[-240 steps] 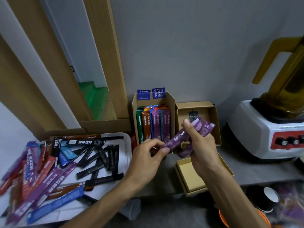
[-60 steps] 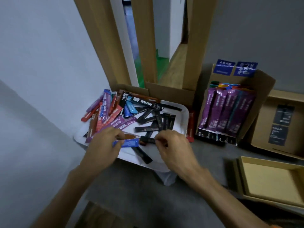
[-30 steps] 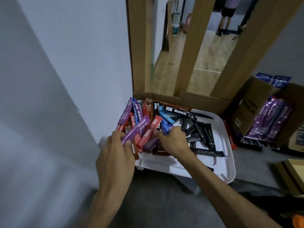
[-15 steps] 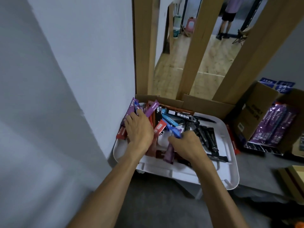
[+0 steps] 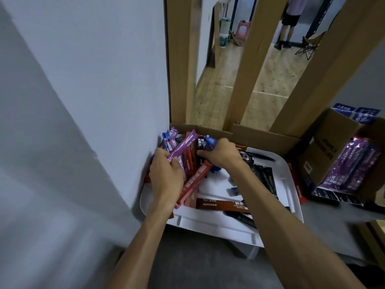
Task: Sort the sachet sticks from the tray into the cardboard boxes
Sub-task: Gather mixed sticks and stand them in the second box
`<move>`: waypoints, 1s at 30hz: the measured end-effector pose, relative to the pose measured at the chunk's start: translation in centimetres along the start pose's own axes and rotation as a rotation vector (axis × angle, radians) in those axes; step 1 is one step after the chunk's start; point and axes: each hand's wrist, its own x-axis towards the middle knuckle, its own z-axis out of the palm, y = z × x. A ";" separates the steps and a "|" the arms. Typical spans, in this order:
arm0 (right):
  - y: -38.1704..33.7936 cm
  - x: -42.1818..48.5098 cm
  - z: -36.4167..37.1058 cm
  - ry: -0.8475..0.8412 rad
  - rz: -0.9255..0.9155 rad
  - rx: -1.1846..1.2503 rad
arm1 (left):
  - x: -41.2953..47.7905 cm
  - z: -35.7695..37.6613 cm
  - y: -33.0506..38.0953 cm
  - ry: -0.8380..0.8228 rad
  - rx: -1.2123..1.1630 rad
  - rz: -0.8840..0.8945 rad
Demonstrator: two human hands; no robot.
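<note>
A white tray holds several sachet sticks in purple, red, brown, blue and black. My left hand is over the tray's left side, gripping a purple sachet stick that points up and right. My right hand reaches to the tray's far side, fingers closed on a blue sachet stick. A red stick and a brown stick lie below the hands. At the right, a tilted cardboard box holds purple sachets.
A grey wall stands close on the left of the tray. Cardboard panels rise behind it, with a room beyond where a person stands. A shallow box sits at the right edge.
Both hands have moved toward the far side of the tray. My left hand has lifted a purple stick out of the pile, and my right hand has shifted up to the blue stick.
</note>
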 end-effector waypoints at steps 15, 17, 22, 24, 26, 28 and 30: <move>-2.2 0.5 2.0 -0.222 -0.037 0.064 | -0.6 -0.6 -0.8 0.011 -0.298 -0.210; -2.5 0.6 1.9 -0.230 -0.041 0.083 | -0.7 -0.5 -0.9 0.013 -0.313 -0.209; -2.2 0.4 1.7 -0.245 0.023 0.298 | -0.8 -0.7 -0.7 -0.005 -0.318 -0.189; -1.7 0.3 1.4 -0.244 0.040 0.444 | -0.7 -0.8 -0.6 -0.006 -0.337 -0.176; -1.3 0.1 0.9 -0.228 0.039 0.583 | -0.8 -1.0 -0.3 -0.013 -0.336 -0.179; -1.0 -0.2 0.4 -0.219 0.045 0.724 | -1.1 -1.3 0.1 -0.009 -0.338 -0.172; -0.6 -0.2 0.0 -0.216 0.037 0.855 | -1.2 -1.6 0.4 0.002 -0.362 -0.147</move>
